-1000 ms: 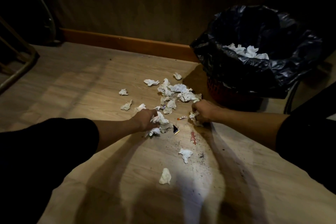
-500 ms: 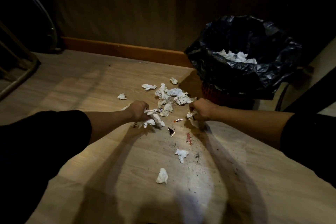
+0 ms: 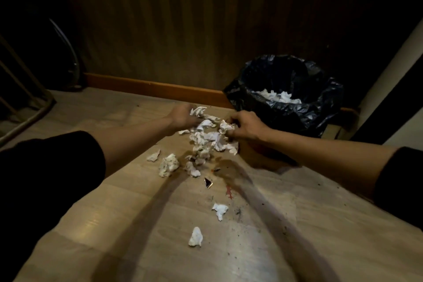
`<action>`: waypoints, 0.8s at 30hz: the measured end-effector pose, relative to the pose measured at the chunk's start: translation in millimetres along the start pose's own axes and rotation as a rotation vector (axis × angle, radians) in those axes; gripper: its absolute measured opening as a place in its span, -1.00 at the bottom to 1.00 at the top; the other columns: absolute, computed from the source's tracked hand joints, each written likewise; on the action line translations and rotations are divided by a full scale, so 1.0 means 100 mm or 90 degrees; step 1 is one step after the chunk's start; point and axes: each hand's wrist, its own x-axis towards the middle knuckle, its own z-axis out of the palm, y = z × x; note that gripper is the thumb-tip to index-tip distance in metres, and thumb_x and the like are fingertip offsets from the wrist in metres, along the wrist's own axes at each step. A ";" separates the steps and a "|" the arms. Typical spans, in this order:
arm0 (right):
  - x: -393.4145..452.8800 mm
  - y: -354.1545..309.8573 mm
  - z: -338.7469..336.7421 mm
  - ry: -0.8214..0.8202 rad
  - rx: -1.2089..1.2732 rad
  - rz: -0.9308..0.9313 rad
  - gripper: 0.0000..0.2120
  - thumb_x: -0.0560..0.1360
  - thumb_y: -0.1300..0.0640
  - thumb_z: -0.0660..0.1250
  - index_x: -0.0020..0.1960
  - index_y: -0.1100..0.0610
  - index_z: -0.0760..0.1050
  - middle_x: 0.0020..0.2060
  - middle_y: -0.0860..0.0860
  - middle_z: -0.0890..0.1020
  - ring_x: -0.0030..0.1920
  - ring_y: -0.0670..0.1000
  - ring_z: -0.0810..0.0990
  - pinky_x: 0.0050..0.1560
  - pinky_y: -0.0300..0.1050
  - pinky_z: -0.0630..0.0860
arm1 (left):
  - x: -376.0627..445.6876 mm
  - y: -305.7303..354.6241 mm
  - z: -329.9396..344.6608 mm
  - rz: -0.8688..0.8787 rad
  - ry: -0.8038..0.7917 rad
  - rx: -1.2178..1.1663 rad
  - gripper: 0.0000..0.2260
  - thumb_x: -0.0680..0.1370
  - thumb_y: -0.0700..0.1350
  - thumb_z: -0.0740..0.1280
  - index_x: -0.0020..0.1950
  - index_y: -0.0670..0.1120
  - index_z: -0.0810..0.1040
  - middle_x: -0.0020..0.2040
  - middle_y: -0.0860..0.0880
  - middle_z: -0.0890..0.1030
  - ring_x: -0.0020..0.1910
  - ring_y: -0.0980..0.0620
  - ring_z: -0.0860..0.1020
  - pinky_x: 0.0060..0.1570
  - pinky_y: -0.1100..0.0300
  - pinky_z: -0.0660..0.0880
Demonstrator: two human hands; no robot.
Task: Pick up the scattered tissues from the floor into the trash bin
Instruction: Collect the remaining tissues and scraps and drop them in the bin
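Crumpled white tissues lie on the wooden floor. A dense pile of tissues (image 3: pixel 209 138) sits between my hands, just left of the trash bin (image 3: pixel 320 107), which has a black bag and several tissues inside. My left hand (image 3: pixel 183 115) is blurred and grips tissues at the pile's far left edge. My right hand (image 3: pixel 246 125) pinches a tissue at the pile's right side. Loose tissues lie nearer me: a lump (image 3: pixel 169 165), a small scrap (image 3: pixel 153 156), one (image 3: pixel 220 210) and another (image 3: pixel 196 237).
A wooden baseboard (image 3: pixel 155 87) and dark panelled wall run behind. Metal chair legs (image 3: pixel 27 107) stand at far left. Small debris lies on the floor: a dark shard (image 3: pixel 208 182), a red scrap (image 3: pixel 229 191) and dark crumbs. A pale wall corner rises at right.
Both hands have moved away from me toward the far side of the pile and the bin, carrying tissues. The view has tilted up.
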 end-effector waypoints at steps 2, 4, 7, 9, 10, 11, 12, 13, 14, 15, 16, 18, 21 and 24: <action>-0.03 -0.10 -0.20 0.060 0.037 -0.018 -0.80 0.42 0.07 0.49 0.00 0.11 0.63 -0.16 0.02 0.66 -0.12 0.03 0.62 -0.08 -0.04 0.55 | -0.02 0.21 -0.08 0.022 0.037 -0.007 -0.92 0.50 -0.08 0.46 -0.07 -0.06 0.64 -0.17 -0.07 0.70 -0.22 0.02 0.66 -0.33 0.16 0.56; -0.06 -0.18 -0.41 0.147 0.064 -0.033 -0.80 0.42 0.05 0.47 0.01 0.09 0.64 -0.17 0.04 0.68 -0.15 0.03 0.62 -0.14 -0.06 0.50 | -0.05 0.41 -0.15 0.046 0.104 -0.029 -0.90 0.48 -0.05 0.48 -0.11 -0.04 0.63 -0.17 -0.06 0.70 -0.19 0.03 0.67 -0.25 0.12 0.57; -0.11 -0.24 -0.74 0.240 0.094 -0.026 -0.81 0.43 0.03 0.44 0.01 0.06 0.63 -0.20 0.04 0.68 -0.17 0.02 0.62 -0.14 -0.07 0.49 | -0.05 0.72 -0.21 0.077 0.168 -0.117 -0.88 0.48 -0.02 0.46 -0.07 -0.05 0.65 -0.14 -0.04 0.71 -0.17 0.07 0.67 -0.18 0.12 0.59; -0.14 -0.22 -0.93 0.284 0.120 -0.004 -0.82 0.43 0.02 0.43 0.00 0.04 0.64 -0.20 0.02 0.69 -0.16 0.00 0.64 -0.12 -0.06 0.53 | 0.05 0.95 -0.19 0.059 0.183 -0.184 -0.86 0.49 0.00 0.43 -0.04 -0.04 0.66 -0.08 -0.04 0.72 -0.11 0.05 0.67 -0.09 0.11 0.60; -0.16 -0.18 -1.02 0.303 0.136 0.011 -0.83 0.43 0.03 0.43 0.00 0.03 0.64 -0.19 0.02 0.70 -0.15 0.00 0.65 -0.10 -0.06 0.54 | 0.12 1.08 -0.16 0.038 0.181 -0.230 -0.84 0.49 0.01 0.43 -0.03 -0.04 0.66 -0.05 -0.05 0.72 -0.07 0.02 0.67 -0.04 0.08 0.60; -0.18 -0.14 -1.09 0.321 0.156 0.029 -0.83 0.43 0.04 0.42 0.00 0.03 0.65 -0.17 0.01 0.70 -0.13 -0.01 0.66 -0.08 -0.07 0.55 | 0.23 1.20 -0.11 0.009 0.180 -0.277 -0.81 0.46 0.03 0.43 0.00 -0.04 0.65 0.00 -0.08 0.71 -0.03 -0.02 0.66 0.00 0.05 0.60; -0.19 -0.09 -1.16 0.336 0.184 0.054 -0.83 0.43 0.06 0.41 0.01 0.03 0.65 -0.16 0.00 0.70 -0.12 -0.02 0.66 -0.06 -0.07 0.56 | 0.32 1.33 -0.05 -0.024 0.166 -0.328 -0.70 0.41 0.04 0.44 0.07 -0.07 0.63 0.06 -0.11 0.70 0.00 -0.06 0.66 0.02 0.02 0.60; -0.22 -0.04 -1.22 0.345 0.214 0.081 -0.83 0.43 0.09 0.40 0.01 0.04 0.65 -0.16 -0.01 0.70 -0.13 -0.03 0.66 -0.06 -0.08 0.57 | 0.41 1.46 0.03 -0.046 0.139 -0.383 -0.56 0.35 0.05 0.44 0.17 -0.10 0.58 0.10 -0.14 0.67 0.02 -0.10 0.66 0.02 0.01 0.63; -0.23 0.03 -1.27 0.352 0.248 0.110 -0.84 0.44 0.12 0.39 0.02 0.04 0.64 -0.16 -0.03 0.69 -0.14 -0.05 0.66 -0.08 -0.08 0.59 | 0.50 1.57 0.13 -0.068 0.106 -0.428 -0.45 0.30 0.03 0.43 0.26 -0.13 0.52 0.13 -0.16 0.65 0.03 -0.13 0.66 -0.01 0.01 0.64; -0.23 0.11 -1.31 0.356 0.281 0.141 -0.82 0.45 0.14 0.38 0.03 0.04 0.65 -0.15 -0.04 0.69 -0.14 -0.06 0.67 -0.11 -0.10 0.61 | 0.53 1.71 0.22 -0.076 0.077 -0.469 -0.40 0.30 -0.01 0.42 0.31 -0.15 0.45 0.14 -0.18 0.62 0.03 -0.15 0.66 0.01 -0.04 0.64; -0.23 0.20 -1.35 0.359 0.312 0.170 -0.79 0.45 0.16 0.38 0.07 0.04 0.65 -0.12 -0.03 0.70 -0.12 -0.05 0.68 -0.12 -0.11 0.62 | 0.61 1.82 0.33 -0.081 0.058 -0.492 -0.43 0.34 -0.06 0.42 0.32 -0.18 0.42 0.13 -0.19 0.60 0.03 -0.17 0.66 0.00 -0.08 0.64; -0.22 0.41 -1.39 0.361 0.367 0.219 -0.68 0.44 0.20 0.39 0.19 0.07 0.63 0.00 0.02 0.69 0.00 0.03 0.69 -0.02 -0.05 0.66 | 0.71 2.02 0.51 -0.072 0.043 -0.519 -0.55 0.43 -0.16 0.41 0.28 -0.23 0.43 0.12 -0.20 0.59 0.01 -0.17 0.65 -0.09 -0.05 0.65; -0.26 0.66 -1.46 0.358 0.402 0.268 -0.55 0.48 0.22 0.33 0.37 0.10 0.52 0.21 0.10 0.62 0.12 0.10 0.66 0.14 0.10 0.66 | 0.79 2.18 0.68 -0.073 0.002 -0.506 -0.50 0.38 -0.15 0.42 0.29 -0.24 0.44 0.16 -0.23 0.59 -0.02 -0.17 0.61 -0.27 0.08 0.59; -0.34 0.71 -1.50 0.358 0.395 0.282 -0.51 0.51 0.31 0.23 0.41 0.07 0.48 0.25 0.11 0.57 0.04 0.13 0.68 0.04 0.12 0.68 | 0.75 2.25 0.69 -0.078 0.000 -0.502 -0.50 0.44 -0.07 0.44 0.32 -0.16 0.41 0.17 -0.17 0.55 0.04 -0.14 0.57 -0.17 0.05 0.56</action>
